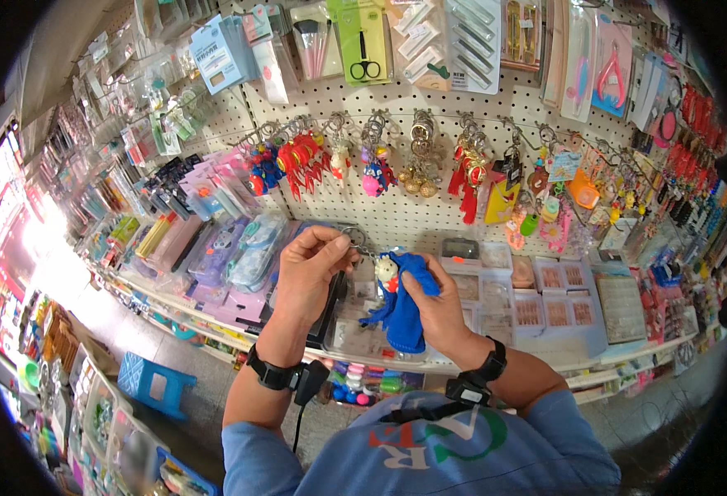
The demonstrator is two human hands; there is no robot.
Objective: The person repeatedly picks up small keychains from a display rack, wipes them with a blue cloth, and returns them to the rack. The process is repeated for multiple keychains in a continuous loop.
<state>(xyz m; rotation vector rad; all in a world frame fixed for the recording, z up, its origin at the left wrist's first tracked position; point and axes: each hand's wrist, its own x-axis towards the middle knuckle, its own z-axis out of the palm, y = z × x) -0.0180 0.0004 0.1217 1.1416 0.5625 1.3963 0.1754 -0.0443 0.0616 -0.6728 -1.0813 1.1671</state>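
Observation:
Between my hands hangs a keychain with a small white and red figure [386, 273], its metal ring [355, 235] at the upper left. My left hand [314, 266] pinches the ring between thumb and fingers. A bright blue cloth [405, 319] is bunched in my right hand [435, 297], pressed against the side of the figure. Behind them, a row of keychains hangs on a white pegboard [338, 214], among them red fish-like ones [301, 158], gold ball ones [419, 183] and red tasselled ones [470, 180].
A shelf below the pegboard holds clear plastic boxes [497, 294], pink-filled cases [556, 279] and blue and purple pouches [255, 254]. Packaged beauty tools, including small scissors [364, 62], hang above. A blue plastic stool [156, 384] stands on the floor at the left, near bins of goods [109, 415].

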